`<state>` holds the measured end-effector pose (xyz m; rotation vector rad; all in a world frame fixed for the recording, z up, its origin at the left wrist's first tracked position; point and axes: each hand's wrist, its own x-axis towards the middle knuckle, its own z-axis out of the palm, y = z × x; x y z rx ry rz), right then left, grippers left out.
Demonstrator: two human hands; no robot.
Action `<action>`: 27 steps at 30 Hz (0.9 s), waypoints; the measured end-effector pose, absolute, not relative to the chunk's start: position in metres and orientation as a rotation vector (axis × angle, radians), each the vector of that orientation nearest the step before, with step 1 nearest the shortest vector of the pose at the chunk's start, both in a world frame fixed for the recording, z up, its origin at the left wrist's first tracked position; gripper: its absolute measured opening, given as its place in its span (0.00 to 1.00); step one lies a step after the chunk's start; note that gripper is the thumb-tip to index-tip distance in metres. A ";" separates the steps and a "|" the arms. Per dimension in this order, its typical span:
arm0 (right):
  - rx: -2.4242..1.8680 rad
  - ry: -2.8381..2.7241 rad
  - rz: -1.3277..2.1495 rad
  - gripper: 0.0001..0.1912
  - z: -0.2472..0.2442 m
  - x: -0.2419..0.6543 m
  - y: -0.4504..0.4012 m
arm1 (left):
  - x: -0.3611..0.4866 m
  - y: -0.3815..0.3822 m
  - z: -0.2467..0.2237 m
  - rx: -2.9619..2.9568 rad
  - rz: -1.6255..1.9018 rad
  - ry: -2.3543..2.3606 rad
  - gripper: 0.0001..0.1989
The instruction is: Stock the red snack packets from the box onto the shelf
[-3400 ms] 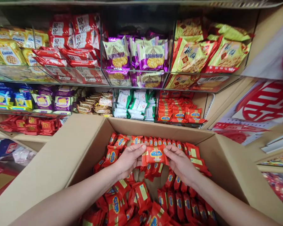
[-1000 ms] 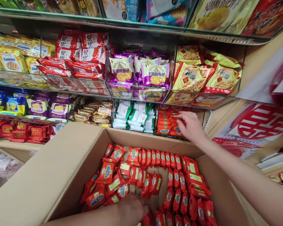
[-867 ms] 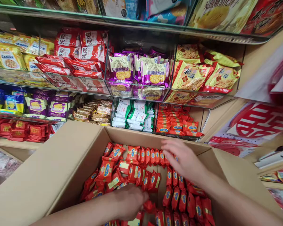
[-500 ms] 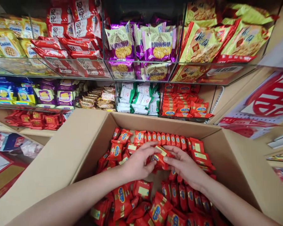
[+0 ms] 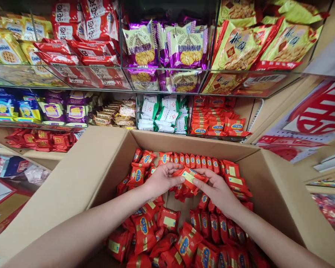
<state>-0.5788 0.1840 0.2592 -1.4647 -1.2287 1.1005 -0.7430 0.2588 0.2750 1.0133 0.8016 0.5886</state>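
Observation:
Both my hands are closed on one small red snack packet [image 5: 189, 177], held over the middle of the open cardboard box [image 5: 164, 139]. My left hand [image 5: 162, 181] pinches its left end, the thumb on the pale label side. On the other end, my right hand [image 5: 219, 188] has its thumb at the lower edge and fingers behind. Under them the box holds many similar red packets. A neat row of upright packets [image 5: 195, 161] runs along the far wall, another upright row [image 5: 220, 227] stands at the lower right, and loose packets [image 5: 149, 234] lie jumbled at the lower left.
Shelves behind the box carry purple biscuit packs [image 5: 187, 48], yellow packs [image 5: 237, 48], green-and-white packets [image 5: 167, 113] and a stack of red packets [image 5: 214, 123]. A wide box flap [image 5: 58, 193] spreads out on the left, another flap [image 5: 298, 193] on the right.
My left hand has closed onto the left end of the packet, where its fingers were looser before. The packet now faces up more flatly between both hands.

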 end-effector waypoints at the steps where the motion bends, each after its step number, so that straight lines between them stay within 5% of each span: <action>1: -1.463 -1.264 1.084 0.18 0.259 -0.578 0.184 | -0.743 0.259 0.276 1.031 0.577 0.790 0.23; 17: -1.440 -1.332 1.156 0.17 0.261 -0.575 0.183 | -0.747 0.259 0.275 0.852 0.498 0.779 0.14; 27: -1.326 -0.814 1.117 0.26 0.241 -0.590 0.193 | -0.742 0.249 0.273 0.873 0.643 0.737 0.14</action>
